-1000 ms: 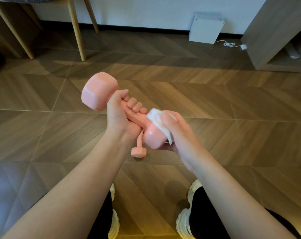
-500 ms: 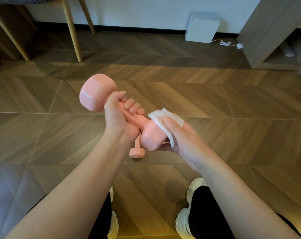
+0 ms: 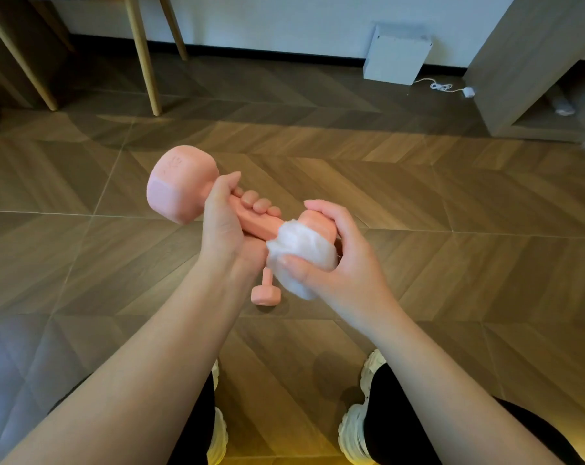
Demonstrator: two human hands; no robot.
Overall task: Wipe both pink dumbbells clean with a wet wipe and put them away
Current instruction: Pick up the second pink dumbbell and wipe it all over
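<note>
Now left hand (image 3: pixel 222 226) grips dumbbell (image 3: pixel 180 186); right hand (image 3: pixel 348 263) clamps wipe (image 3: pixel 301 250) (bunched) on its end

Bare forearms (image 3: pixel 143 364) lead to the left hand (image 3: pixel 222 226) and right hand (image 3: pixel 344 263). Well below the fingers are black trousers (image 3: pixel 395 427) and chunky white trainers (image 3: pixel 351 427).

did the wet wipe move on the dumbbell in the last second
Yes. The wet wipe has slid from the top of the near head of the held dumbbell down round its side, closer to the second dumbbell lying on the floor.
</note>
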